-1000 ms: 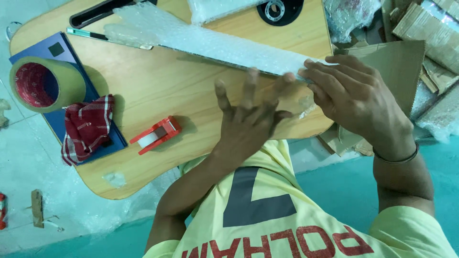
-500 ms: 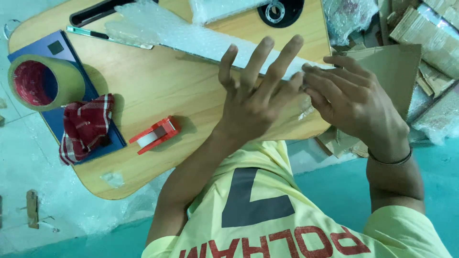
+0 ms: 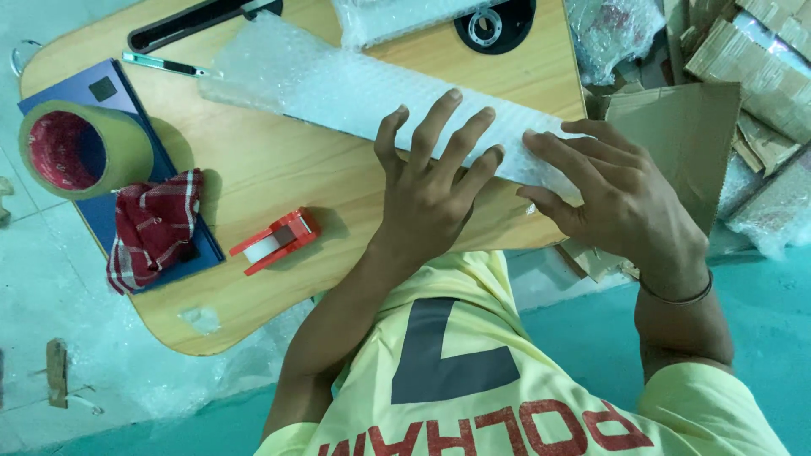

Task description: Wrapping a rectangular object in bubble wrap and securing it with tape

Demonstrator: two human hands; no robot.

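- Bubble wrap, clear and whitish, covers a long flat object (image 3: 372, 89) that lies slanted across the wooden board (image 3: 279, 181), from the upper left down to the right edge.
- The left hand (image 3: 435, 181) lies flat on the wrapped object with its fingers spread wide and presses it down – it grips nothing.
- The right hand (image 3: 612, 190) is at the right end of the wrap; its fingers curl over the edge and seem to fold or pinch the loose film there. How firmly it pinches, I cannot tell.
- To do this step well, I think the flat hand should keep the wrap tight, so that no slack appears while the other hand folds the end neatly under.
- The red tape dispenser (image 3: 279, 241) stands just beside the left forearm – within easy reach.
- A big roll of brown tape (image 3: 84, 150) sits on a blue flat thing (image 3: 106, 89) at the left, and a red checked cloth (image 3: 156, 226) lies near it.
- A slim cutter (image 3: 165, 65) lies near the upper end of the wrap.
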